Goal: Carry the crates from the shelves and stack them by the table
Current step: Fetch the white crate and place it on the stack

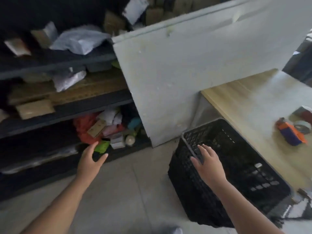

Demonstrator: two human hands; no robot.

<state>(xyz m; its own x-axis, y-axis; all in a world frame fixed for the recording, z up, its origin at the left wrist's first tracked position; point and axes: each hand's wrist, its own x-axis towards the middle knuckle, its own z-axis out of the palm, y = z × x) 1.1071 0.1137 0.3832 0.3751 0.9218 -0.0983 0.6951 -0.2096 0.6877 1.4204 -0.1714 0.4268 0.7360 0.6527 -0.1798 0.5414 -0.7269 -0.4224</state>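
Note:
A black plastic lattice crate stands on the floor against the left side of the wooden table; whether other crates sit under it I cannot tell. My right hand hovers over the crate's near-left rim with fingers spread, holding nothing. My left hand is open in front of the dark shelves, close to the lowest shelf, fingers apart and empty. No other crate shows on the shelves.
The shelves hold parcels, cardboard, a red bag and small boxes. A white partition stands between shelves and table. On the table lie a tape dispenser and a tape roll. Grey tiled floor lies below my arms.

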